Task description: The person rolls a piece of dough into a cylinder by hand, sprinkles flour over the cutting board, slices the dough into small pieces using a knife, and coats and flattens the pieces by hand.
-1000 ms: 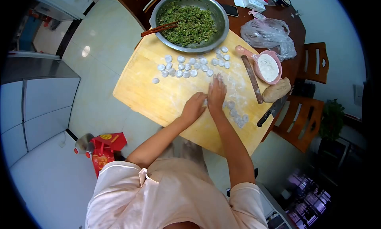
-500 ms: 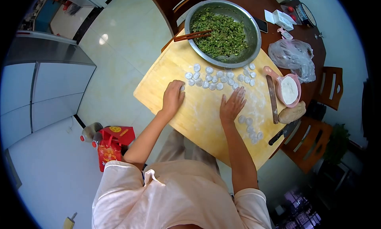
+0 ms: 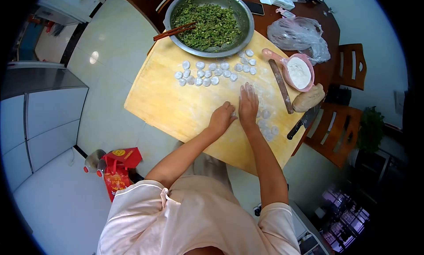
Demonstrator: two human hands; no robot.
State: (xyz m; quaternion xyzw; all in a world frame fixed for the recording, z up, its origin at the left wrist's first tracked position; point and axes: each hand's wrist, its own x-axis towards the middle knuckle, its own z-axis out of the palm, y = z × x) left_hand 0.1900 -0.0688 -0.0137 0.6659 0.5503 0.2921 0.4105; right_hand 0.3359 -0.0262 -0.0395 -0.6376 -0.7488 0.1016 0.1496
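Note:
My left hand (image 3: 222,119) is low over the middle of the wooden board (image 3: 168,105), its fingers curled around a small floured dough piece (image 3: 233,115) that shows by the thumb. Just to its right, my right hand (image 3: 249,104) lies flat with fingers stretched out and floury fingertips. Beyond the hands, several small round dough pieces (image 3: 214,80) sit in loose rows. More flattened dough discs (image 3: 266,130) lie beside my right wrist, some partly hidden by the hand and forearm.
A metal bowl of chopped green filling (image 3: 207,27) with chopsticks (image 3: 174,31) stands at the back. On the right are a rolling pin (image 3: 281,87), a pink bowl of flour (image 3: 299,73), a dough lump (image 3: 308,98), a knife (image 3: 297,128) and a plastic bag (image 3: 298,36).
My left hand has moved right across the board with the dough piece, coming close to my right hand. The right hand has drawn back from the rows. The camera view has shifted.

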